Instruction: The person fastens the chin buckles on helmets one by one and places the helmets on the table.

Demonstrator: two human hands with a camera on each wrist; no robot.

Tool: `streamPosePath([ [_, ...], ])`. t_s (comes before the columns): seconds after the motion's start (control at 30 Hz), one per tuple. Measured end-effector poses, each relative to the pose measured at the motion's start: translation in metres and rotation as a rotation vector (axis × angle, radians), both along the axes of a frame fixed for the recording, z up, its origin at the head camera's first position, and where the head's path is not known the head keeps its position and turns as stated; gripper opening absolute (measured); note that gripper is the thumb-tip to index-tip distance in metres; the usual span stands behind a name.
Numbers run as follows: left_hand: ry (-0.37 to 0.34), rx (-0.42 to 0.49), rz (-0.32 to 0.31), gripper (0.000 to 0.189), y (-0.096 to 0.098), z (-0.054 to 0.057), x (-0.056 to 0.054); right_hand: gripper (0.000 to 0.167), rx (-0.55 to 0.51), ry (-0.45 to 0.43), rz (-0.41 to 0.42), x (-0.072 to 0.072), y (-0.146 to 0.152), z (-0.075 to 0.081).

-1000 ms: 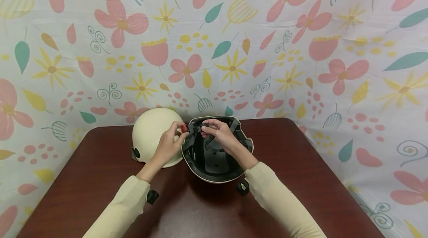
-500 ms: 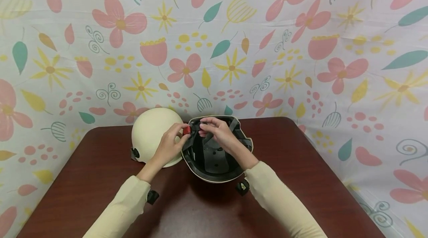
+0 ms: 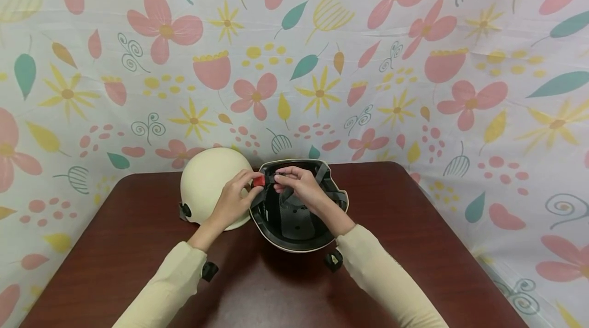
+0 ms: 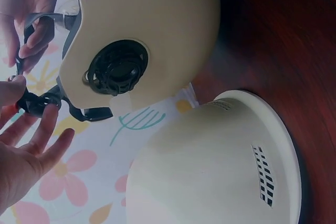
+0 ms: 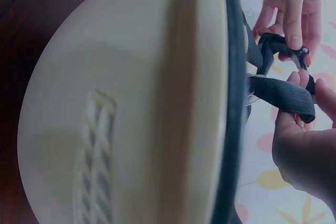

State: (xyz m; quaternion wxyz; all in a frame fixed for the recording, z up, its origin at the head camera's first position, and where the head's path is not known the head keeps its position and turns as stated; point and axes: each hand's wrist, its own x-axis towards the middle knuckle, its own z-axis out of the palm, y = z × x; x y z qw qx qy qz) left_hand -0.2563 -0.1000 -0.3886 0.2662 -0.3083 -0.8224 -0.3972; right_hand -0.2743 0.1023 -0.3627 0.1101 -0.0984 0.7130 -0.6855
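Compared with a second ago, the red piece (image 3: 258,181) is sitting slightly nearer the upturned helmet (image 3: 296,223) and is showing more fully, the left hand (image 3: 234,199) having shifted with it. From the head view, that hand is pinching the red piece between thumb and fingers at the helmet's far left edge; the right hand (image 3: 301,184), close beside it, is covering most of the dark part it is gripping. The upturned helmet is resting on the bench (image 3: 437,266), with an upright helmet (image 3: 209,184) standing just to its left. From the left wrist view, the left hand is curling about a black buckle (image 4: 35,105), only a trace of red is showing, and the picture's edge is cutting off both hands. From the right wrist view, the right hand is clasping a dark strap (image 5: 286,97), while the helmet's inside is facing out of sight. Work on the strap's buckle seems to be going on; doing it well probably means keeping both ends in line and untwisted, and keeping the forearms from nudging the shell. Fingers are hiding the meeting point, so whether the parts are joining or separating cannot be told.
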Motion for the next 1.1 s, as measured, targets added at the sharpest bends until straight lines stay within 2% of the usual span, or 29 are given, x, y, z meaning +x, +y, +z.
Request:
streamPosePath([
  [0.13,0.022,-0.001,-0.015,0.027,0.002,-0.002,-0.001,0.03,0.0,0.004,-0.005,-0.001,0.0,-0.001],
  [0.33,0.125,-0.064,-0.022,0.024,0.003,-0.003,-0.002,0.028,0.028,0.015,-0.002,0.0,-0.003,-0.001],
  [0.5,0.179,-0.106,-0.031,0.022,0.006,-0.003,-0.003,0.026,0.011,0.012,-0.042,0.0,-0.007,-0.003],
  [0.7,0.239,-0.147,-0.006,0.023,0.007,-0.006,-0.001,0.027,0.018,-0.007,-0.012,0.004,-0.015,-0.008],
  [0.83,0.224,-0.13,-0.009,0.022,0.008,-0.005,-0.001,0.025,0.03,-0.009,-0.025,0.002,-0.013,-0.009],
  [1.1,0.136,-0.005,-0.023,0.028,0.007,-0.012,-0.005,0.028,0.017,-0.007,0.003,0.001,-0.012,-0.008],
])
